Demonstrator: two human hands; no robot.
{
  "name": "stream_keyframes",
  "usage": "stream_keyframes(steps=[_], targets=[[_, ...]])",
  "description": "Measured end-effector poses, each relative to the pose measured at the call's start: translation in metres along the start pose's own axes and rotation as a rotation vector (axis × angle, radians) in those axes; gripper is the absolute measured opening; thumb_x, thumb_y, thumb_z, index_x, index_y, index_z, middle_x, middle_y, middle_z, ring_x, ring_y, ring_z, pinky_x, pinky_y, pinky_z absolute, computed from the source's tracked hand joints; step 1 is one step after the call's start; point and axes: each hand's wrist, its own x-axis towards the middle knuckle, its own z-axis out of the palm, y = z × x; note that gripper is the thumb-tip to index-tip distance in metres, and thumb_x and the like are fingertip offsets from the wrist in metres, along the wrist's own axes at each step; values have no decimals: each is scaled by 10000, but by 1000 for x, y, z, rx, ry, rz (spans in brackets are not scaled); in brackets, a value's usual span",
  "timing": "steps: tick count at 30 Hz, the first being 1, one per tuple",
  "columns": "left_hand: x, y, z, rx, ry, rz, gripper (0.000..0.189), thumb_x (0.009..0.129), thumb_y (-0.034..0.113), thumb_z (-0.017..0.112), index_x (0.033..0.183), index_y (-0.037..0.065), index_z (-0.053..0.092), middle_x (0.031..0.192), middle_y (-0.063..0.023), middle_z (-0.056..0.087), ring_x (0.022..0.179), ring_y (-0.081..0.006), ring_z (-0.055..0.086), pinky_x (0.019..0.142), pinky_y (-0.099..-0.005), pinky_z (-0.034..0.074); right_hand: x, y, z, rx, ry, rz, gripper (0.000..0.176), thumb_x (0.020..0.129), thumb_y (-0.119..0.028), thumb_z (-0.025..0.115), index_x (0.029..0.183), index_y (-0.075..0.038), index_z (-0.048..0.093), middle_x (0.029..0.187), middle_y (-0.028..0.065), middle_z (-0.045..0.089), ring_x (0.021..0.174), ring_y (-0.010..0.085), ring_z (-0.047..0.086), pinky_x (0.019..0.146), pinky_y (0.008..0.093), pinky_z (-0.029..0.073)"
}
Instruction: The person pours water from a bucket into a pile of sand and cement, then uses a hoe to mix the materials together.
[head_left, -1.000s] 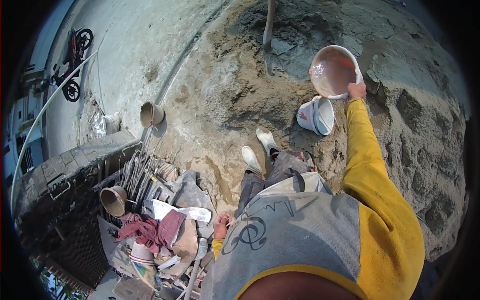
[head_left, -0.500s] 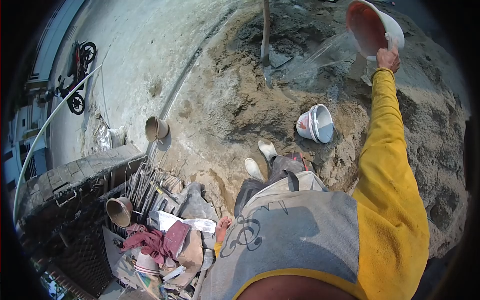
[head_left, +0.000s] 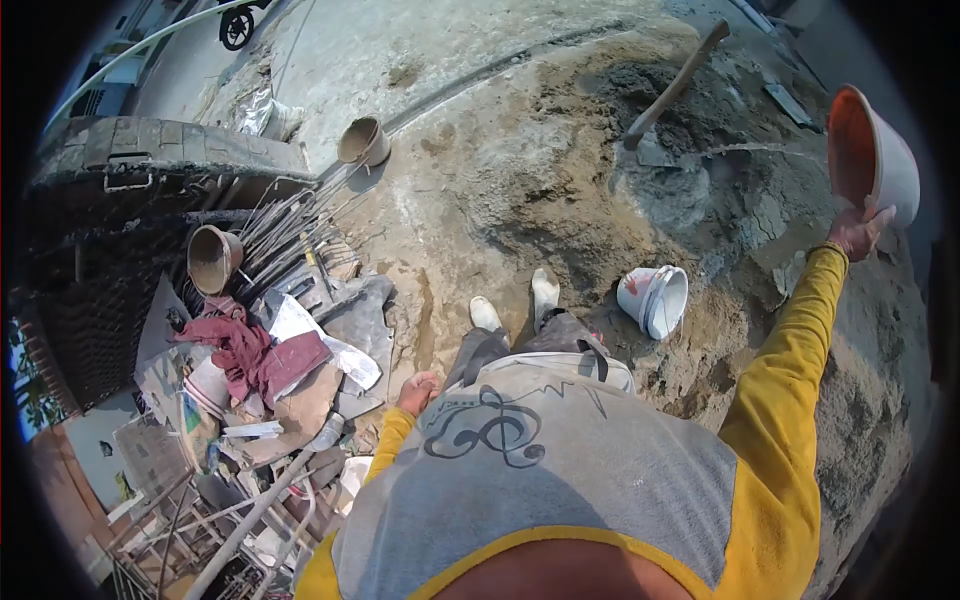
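Observation:
High at the right, my right hand [head_left: 862, 232] grips a white bucket [head_left: 893, 165] with an orange-red inside. The bucket is tipped left, and a thin stream of water [head_left: 750, 149] runs from it onto a wet grey hollow [head_left: 665, 195] in the sand heap. At that hollow stands a tool with a wooden handle [head_left: 685, 80]; its head is partly buried. My left hand [head_left: 418, 392] hangs beside my hip, empty, its fingers loosely curled and a little apart. Below the hollow, a second white bucket [head_left: 655, 302] stands tilted near my feet.
White boots [head_left: 485, 313] stand on sandy ground. At the left lie thin metal rods [head_left: 285, 235], a maroon cloth [head_left: 235, 345], boards and scrap. Two dirty buckets, one by the wall [head_left: 213, 258] and one on the concrete [head_left: 364, 143], are there too. A motorcycle wheel [head_left: 236, 28] shows top left.
My view has turned, so the scene has shifted. My right hand has swung the bucket further right, and the water stream is thinner. My left hand still hangs by my side.

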Motion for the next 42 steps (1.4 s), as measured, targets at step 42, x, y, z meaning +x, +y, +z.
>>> stream_keyframes(steps=[42], targets=[[-41, 29, -386, -1676, 745, 1065, 435, 934, 195, 495, 1314, 26, 368, 1314, -123, 437, 1173, -328, 482, 976, -453, 447, -502, -105, -94, 27, -1905, -663, 530, 747, -215, 652, 1195, 46, 545, 1063, 197, 629, 947, 264, 624, 816, 341, 497]])
